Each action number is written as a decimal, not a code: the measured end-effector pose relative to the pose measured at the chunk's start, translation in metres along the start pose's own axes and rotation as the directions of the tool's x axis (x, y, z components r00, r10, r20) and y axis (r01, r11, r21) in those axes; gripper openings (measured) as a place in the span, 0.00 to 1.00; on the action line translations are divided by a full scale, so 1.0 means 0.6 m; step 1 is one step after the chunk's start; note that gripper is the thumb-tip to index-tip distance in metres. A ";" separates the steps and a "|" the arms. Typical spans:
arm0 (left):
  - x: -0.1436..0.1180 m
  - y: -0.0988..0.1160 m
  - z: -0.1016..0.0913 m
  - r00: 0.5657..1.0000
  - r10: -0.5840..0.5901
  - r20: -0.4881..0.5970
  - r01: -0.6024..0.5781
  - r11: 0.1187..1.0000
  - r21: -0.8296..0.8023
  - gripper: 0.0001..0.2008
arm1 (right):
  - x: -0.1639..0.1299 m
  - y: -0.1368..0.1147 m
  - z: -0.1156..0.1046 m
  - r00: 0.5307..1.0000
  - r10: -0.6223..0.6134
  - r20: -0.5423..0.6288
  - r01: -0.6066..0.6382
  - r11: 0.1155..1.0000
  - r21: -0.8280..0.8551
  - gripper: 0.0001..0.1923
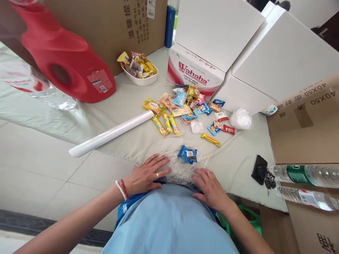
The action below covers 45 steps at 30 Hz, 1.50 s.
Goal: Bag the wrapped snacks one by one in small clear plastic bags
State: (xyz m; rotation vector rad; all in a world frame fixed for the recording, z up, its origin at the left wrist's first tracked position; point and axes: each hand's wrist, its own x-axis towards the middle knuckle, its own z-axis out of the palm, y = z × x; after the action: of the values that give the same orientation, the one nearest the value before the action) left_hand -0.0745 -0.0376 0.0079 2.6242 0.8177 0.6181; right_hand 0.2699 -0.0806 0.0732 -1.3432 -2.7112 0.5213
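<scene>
A sheet of clear plastic wrap (182, 173) lies on the cloth-covered surface at the near edge, against my body. My left hand (149, 173) rests on its left side, fingers spread. On the right side, my right hand (209, 187) touches the wrap with fingers apart. Two or so small blue snack packets (190, 154) sit on the film, just beyond my fingertips. Farther back are several yellow snack sticks (166, 124), a single yellow stick (210, 139) and a pile of mixed wrapped snacks (182, 100). A long white roll (111, 134) lies to the left.
Behind stand a white oval dish (141, 79) of snacks, a Wahaha carton (194, 70) and a red detergent jug (66, 60). A clear bottle (34, 83) lies far left. At right are keys with a black fob (259, 169), two bottles (299, 175) and cardboard boxes (307, 123).
</scene>
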 end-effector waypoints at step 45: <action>0.186 -0.106 -0.040 0.754 -0.636 -0.165 0.610 0.770 -0.185 0.17 | 0.133 0.124 -0.008 0.807 0.590 0.039 -0.538 0.705 0.462 0.11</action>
State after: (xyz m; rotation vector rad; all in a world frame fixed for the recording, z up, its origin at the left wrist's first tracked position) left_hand -0.0326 0.0831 0.0354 1.9909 1.5786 0.7268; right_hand 0.2782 0.0249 0.0465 -1.9569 -1.8526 1.0084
